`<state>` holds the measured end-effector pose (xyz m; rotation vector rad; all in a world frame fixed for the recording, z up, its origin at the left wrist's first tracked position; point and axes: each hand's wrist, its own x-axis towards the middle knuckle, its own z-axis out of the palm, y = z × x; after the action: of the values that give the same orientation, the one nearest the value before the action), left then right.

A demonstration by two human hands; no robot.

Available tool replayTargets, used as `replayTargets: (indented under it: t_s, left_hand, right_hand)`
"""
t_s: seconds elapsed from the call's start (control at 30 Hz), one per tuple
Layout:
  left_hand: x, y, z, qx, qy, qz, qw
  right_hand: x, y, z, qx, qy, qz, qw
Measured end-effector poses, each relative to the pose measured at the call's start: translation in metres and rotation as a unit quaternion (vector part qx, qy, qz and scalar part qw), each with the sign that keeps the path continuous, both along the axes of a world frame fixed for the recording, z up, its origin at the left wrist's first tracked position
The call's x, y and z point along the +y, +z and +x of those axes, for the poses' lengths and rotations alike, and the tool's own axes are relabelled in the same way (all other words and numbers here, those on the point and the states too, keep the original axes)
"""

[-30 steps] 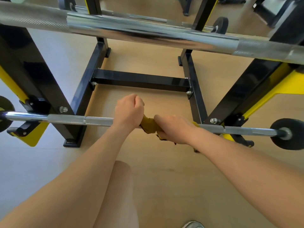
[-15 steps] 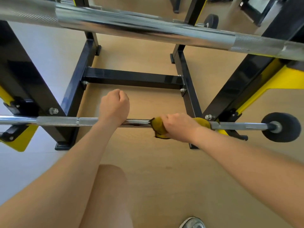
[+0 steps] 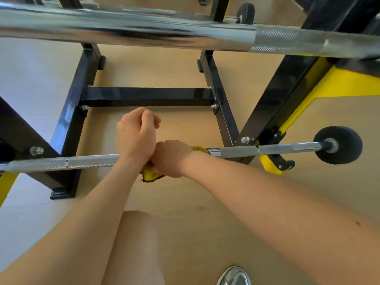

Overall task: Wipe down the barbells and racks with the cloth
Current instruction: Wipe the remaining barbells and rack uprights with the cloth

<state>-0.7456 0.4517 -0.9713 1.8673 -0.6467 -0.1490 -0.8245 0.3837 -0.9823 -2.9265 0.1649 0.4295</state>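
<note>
Gripping the cloth [image 3: 151,175], the right hand [image 3: 170,158] sits at centre frame with its fingers curled round the yellow fabric, which is wrapped on the low bar [image 3: 82,162]. A frayed corner of cloth hangs below the hand toward 6 o'clock, and a strip shows at its 3 o'clock side, against bare chrome.

The left hand [image 3: 137,132] is just toward 11 o'clock of the right, fingers curled into a loose fist that holds nothing. It is off the bar; its wrist crosses over the bar and touches the right hand, hiding that stretch of steel.

The low bar runs from 9 o'clock to 3 o'clock, slightly higher at the 3 o'clock end, where a black disc [image 3: 338,145] caps it. It rests in yellow hooks on the black rack [image 3: 283,95], whose slanted uprights stand at 9 and 2 o'clock.

The top bar [image 3: 144,27], thick and blurred, spans the whole 12 o'clock edge and blocks the view of the rack behind it. A crossbar [image 3: 148,96] joins the two base rails just toward 12 o'clock of the hands, bolted at both ends.

A bare knee [image 3: 133,243] shows at 6 o'clock and a shoe [image 3: 234,276] at 5 o'clock, on the tan floor [image 3: 205,202].
</note>
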Motion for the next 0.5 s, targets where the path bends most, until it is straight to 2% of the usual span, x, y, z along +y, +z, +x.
replayTargets:
  t_s: [0.1,0.17,0.33,0.43,0.5]
  left_hand:
    - [-0.019,-0.003,-0.025,-0.015,-0.070,0.039,0.997]
    - [-0.035,-0.005,-0.046,-0.025,-0.134,0.091,0.986]
    - [-0.072,-0.010,-0.104,-0.072,-0.275,0.191,0.940]
    - [-0.088,-0.013,-0.133,-0.096,-0.308,0.224,0.920]
    - [-0.097,-0.016,-0.148,-0.145,-0.326,0.266,0.896]
  right_hand:
    - [-0.048,0.008,-0.058,0.025,-0.045,-0.011,0.999]
    - [-0.077,0.016,-0.099,0.027,-0.109,-0.005,0.994]
    - [-0.110,0.027,-0.173,-0.017,-0.225,-0.035,0.974]
    - [-0.116,0.033,-0.191,-0.035,-0.249,-0.034,0.967]
    - [-0.121,0.044,-0.203,-0.023,-0.268,-0.051,0.962]
